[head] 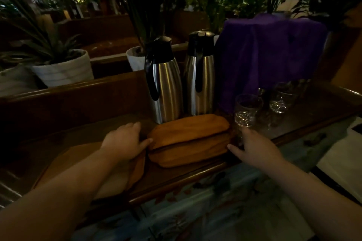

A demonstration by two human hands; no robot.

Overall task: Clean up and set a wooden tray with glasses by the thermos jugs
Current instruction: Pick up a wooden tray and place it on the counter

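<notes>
Two oval wooden trays lie stacked on the dark wooden counter (176, 180); the upper tray (188, 128) is tilted over the lower tray (188, 153). My left hand (125, 143) touches their left end with the thumb at the gap. At their right end my right hand (254, 147) has its fingers spread, thumb by the lower tray. A clear glass (247, 110) stands just beyond my right hand. Two steel thermos jugs (166, 82) (200, 76) with black tops stand behind the trays. More glasses (282, 98) stand further right.
A purple cloth (274, 53) drapes something behind the glasses. A flat wooden board (137, 170) lies under my left forearm. White plant pots (64, 68) and leafy plants sit behind the counter's raised back. A patterned floor shows below the front edge.
</notes>
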